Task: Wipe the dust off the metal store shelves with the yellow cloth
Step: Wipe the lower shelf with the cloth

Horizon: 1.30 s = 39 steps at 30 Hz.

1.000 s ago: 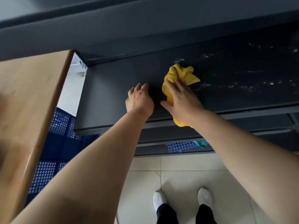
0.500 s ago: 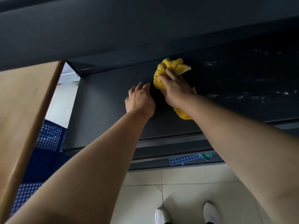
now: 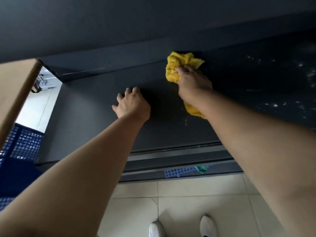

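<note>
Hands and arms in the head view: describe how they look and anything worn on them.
Both arms are bare along all the length in view, with no sleeves showing. The left hand and the right hand wear no gloves, and no watch, bracelet or ring is visible on either wrist or on the fingers that show.

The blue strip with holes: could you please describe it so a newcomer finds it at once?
Start at the dark shelf under the yellow cloth. Below its front edge, on the lowest ledge above the tiled floor, lies the blue strip. It alone is flat and narrow with round holes, beside a teal scrap.
</note>
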Tool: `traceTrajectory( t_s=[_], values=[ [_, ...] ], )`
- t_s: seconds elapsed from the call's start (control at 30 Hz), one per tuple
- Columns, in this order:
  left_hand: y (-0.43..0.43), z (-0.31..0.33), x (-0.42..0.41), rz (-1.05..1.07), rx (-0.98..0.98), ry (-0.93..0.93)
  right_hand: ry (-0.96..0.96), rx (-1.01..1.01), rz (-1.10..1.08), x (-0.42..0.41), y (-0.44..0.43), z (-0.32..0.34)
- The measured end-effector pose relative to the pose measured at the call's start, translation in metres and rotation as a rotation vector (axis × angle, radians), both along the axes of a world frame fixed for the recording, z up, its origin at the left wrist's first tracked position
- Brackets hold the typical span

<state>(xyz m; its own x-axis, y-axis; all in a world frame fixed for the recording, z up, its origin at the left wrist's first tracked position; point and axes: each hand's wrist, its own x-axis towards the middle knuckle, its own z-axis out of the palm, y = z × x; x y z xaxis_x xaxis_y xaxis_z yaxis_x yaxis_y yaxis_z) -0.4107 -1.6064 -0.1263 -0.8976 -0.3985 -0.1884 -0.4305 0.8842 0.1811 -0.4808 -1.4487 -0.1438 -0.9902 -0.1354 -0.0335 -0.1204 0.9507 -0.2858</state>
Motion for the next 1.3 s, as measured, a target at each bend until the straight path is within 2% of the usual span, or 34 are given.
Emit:
traceTrajectory(
  t_s=[0.13,0.3,0.5,0.7,1.03,1.3],
  values=[
    [0.016,0.005,0.0,0.025,-0.006,-0.032,-0.011,0.033,-0.053,0.006,0.038,0.003],
    [0.045,0.014,0.006,-0.092,0.026,-0.019,-0.035,0.05,-0.113,0.018,0.073,0.008],
    [0.043,0.01,0.021,-0.118,0.065,0.019,-0.015,0.036,-0.195,0.041,0.098,0.013],
    [0.023,0.011,0.036,-0.161,0.146,0.068,0.068,-0.028,-0.189,0.069,0.078,0.014],
    [-0.02,0.014,0.071,-0.14,0.141,0.057,-0.031,-0.032,-0.039,0.108,-0.009,0.015],
    [-0.027,0.024,0.086,-0.116,0.131,0.017,-0.04,-0.019,0.083,0.148,-0.055,0.008]
  ],
)
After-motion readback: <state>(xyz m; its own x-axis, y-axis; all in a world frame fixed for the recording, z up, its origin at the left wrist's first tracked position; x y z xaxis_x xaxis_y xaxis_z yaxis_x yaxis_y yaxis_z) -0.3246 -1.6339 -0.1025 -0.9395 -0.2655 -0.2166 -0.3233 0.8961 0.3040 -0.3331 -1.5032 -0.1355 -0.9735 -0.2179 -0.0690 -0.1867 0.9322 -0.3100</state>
